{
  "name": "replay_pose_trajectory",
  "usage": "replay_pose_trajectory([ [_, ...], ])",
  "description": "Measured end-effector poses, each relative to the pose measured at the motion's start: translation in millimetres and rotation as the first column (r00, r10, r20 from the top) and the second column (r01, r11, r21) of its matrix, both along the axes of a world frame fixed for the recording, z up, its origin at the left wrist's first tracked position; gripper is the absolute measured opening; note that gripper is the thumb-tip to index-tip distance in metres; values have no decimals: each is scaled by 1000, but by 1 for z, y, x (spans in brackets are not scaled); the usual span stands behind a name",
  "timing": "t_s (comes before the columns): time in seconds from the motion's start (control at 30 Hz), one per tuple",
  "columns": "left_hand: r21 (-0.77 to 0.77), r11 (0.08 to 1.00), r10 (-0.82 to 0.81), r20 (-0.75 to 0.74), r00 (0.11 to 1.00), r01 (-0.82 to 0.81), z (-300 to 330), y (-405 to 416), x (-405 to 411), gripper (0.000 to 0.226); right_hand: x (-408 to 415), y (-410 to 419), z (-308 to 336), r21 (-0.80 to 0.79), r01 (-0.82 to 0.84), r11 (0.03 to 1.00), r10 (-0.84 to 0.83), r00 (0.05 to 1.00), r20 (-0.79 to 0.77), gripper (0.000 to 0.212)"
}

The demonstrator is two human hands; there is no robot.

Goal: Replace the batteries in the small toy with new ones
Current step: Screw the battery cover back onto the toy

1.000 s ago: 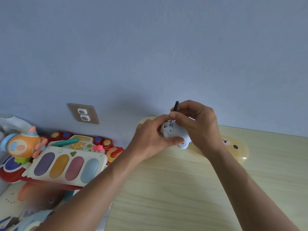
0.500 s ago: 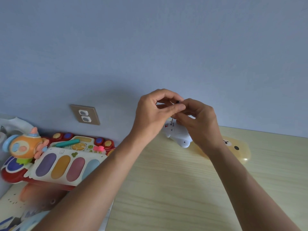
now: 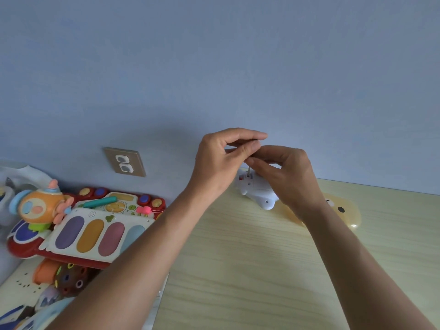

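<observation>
I see the counter (image 3: 238,270) bare and wide between my 2 forearms and near the front edge. At the back, the small toy (image 3: 258,191) and the yellow bear tray (image 3: 345,210) sit close to the wall (image 3: 214,67). Past the left edge, the toy piano (image 3: 95,232) blocks the way.

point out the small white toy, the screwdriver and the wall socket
small white toy (image 3: 258,195), head view, on its white body.
screwdriver (image 3: 248,171), head view, on the thin metal shaft.
wall socket (image 3: 125,162), head view, on the plate's middle.
</observation>
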State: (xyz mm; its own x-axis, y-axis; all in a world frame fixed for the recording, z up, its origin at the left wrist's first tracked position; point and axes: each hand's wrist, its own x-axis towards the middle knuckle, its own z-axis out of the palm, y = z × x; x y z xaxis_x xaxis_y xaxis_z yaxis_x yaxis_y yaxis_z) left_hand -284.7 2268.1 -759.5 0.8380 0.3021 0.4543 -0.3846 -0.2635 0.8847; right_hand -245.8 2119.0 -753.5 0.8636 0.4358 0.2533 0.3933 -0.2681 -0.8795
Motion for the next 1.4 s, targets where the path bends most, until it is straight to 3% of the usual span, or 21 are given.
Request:
replay_pose_trajectory([
  [1.4, -11, 999, 42, -21, 999, -42, 0, -11, -3, 14, -5, -1, 1, 29, 76, 997, -74, 995, -73, 9],
])
